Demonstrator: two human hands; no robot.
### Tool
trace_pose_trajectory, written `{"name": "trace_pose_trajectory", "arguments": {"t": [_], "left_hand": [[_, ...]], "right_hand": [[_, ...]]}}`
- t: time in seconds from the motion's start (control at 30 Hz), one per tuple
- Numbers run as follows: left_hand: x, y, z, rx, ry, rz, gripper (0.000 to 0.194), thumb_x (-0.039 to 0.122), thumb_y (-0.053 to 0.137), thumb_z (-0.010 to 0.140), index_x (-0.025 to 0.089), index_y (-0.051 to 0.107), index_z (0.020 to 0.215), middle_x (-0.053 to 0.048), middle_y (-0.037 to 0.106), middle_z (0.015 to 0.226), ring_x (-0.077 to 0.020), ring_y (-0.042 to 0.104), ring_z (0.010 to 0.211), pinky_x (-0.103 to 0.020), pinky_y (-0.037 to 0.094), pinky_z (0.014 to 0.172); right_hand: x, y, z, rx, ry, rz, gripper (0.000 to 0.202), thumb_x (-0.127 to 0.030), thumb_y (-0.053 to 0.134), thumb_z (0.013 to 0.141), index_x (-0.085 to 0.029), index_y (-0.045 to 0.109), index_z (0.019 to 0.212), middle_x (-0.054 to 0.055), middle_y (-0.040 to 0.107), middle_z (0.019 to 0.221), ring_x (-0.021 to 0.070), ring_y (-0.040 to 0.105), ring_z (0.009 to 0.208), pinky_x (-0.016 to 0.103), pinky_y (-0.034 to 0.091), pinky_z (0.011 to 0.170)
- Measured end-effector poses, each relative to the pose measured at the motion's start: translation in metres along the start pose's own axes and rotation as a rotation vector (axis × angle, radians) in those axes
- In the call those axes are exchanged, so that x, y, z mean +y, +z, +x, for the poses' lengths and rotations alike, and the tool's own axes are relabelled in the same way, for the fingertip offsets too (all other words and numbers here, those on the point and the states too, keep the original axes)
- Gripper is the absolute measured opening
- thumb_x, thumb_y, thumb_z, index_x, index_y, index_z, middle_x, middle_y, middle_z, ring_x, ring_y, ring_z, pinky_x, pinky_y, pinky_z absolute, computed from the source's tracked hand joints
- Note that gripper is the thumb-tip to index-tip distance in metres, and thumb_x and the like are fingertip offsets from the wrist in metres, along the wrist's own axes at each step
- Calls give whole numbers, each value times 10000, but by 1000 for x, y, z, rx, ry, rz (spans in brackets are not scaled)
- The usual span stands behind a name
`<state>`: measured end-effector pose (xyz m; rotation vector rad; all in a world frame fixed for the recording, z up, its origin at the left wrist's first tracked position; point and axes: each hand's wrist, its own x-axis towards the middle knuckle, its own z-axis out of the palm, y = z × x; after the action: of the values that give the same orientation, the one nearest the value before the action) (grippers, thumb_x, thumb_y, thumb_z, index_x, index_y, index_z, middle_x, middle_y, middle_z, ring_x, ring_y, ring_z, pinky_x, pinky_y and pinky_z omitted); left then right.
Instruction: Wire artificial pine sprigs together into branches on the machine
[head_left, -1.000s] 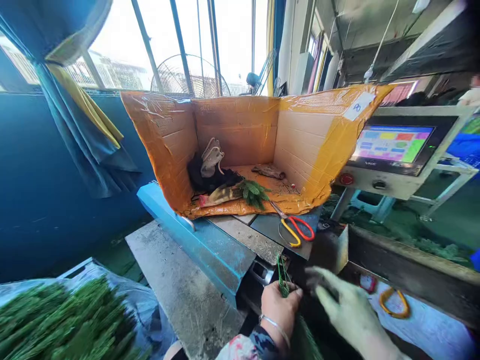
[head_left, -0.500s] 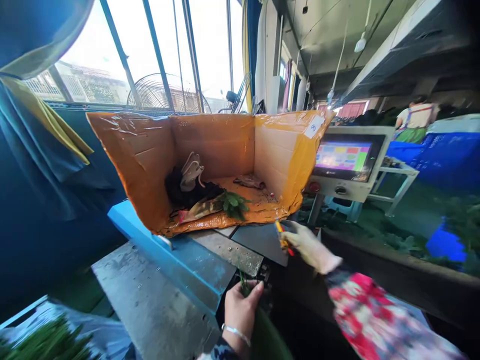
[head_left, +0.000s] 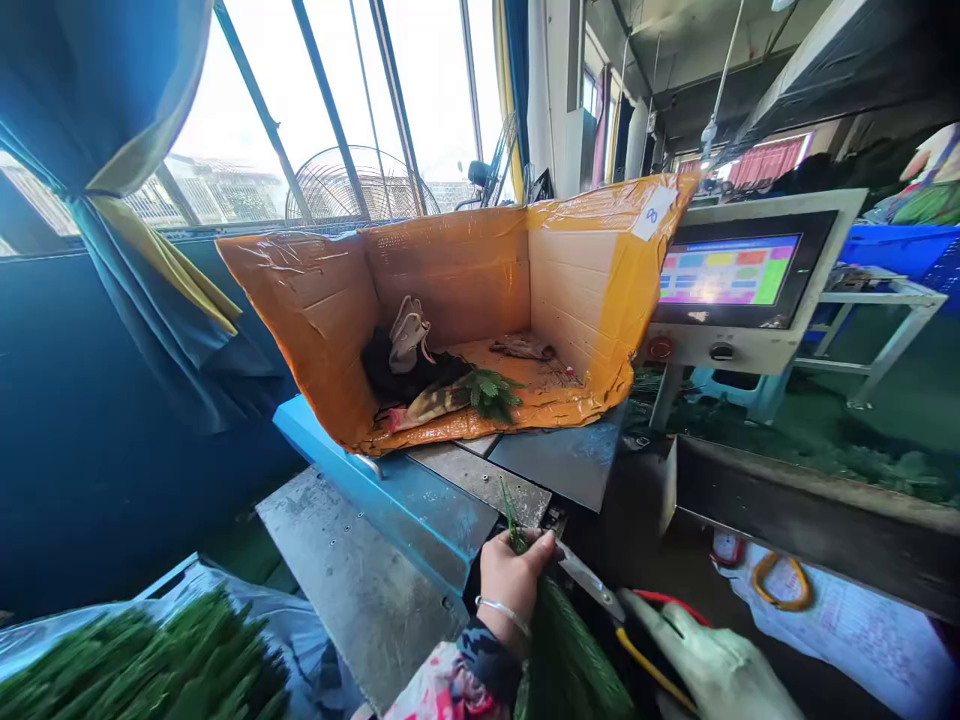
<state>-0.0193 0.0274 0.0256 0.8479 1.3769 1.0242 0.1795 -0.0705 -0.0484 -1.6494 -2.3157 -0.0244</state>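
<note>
Pinching a bunch of green needles between thumb and fingers, the left hand sits low in the middle of the view, with a silver bangle at its wrist. The thin tips poke up above the grip, and a fuller green mass hangs just below and to the right of it. The right hand is curled on the scissors, near their red and yellow handles; blur hides how each finger sits. The blades point at the left thumb, their tips just beside it, though whether they are parted I cannot tell. Beyond the hands, an open cardboard box stands on the machine, holding a green sprig and some cloth. More greenery is heaped at lower left, and a lit screen stands right of the box.
</note>
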Motion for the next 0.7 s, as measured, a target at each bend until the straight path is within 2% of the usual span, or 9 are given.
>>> {"name": "trace_pose_trajectory", "arguments": {"t": [0.13, 0.23, 0.43, 0.7], "left_hand": [[-7, 12, 1, -23, 4, -15, 338, 416, 752, 456, 122, 628, 568, -47, 631, 508, -131, 525, 455, -246, 401, 465], [-14, 18, 1, -37, -4, -21, 355, 434, 751, 446, 123, 630, 565, -50, 631, 504, -142, 534, 455, -258, 413, 471], [-23, 13, 1, -5, -2, -34, 362, 431, 767, 416, 123, 629, 548, -41, 624, 490, -135, 528, 452, -250, 410, 472], [-33, 13, -1, -23, -18, -74, 401, 470, 767, 399, 116, 630, 528, -52, 621, 490, -132, 522, 449, -247, 402, 471]], "right_hand": [[-6, 5, 20, -78, 107, 31, 686, -143, 463, 599, -175, 408, 1282, 109, 620, 982, 213, 626, 703, 348, 525, 636], [-14, 3, 28, -116, 160, 99, 657, -164, 466, 615, -188, 425, 1270, 105, 627, 977, 214, 631, 739, 313, 516, 663], [-22, 1, 35, -98, 213, 208, 548, -214, 478, 674, -255, 475, 1220, 62, 653, 947, 188, 644, 706, 241, 504, 636], [-17, 5, 37, -77, 188, 235, 559, -220, 512, 668, -290, 457, 1220, 53, 650, 967, 201, 643, 735, 259, 493, 649]]}}
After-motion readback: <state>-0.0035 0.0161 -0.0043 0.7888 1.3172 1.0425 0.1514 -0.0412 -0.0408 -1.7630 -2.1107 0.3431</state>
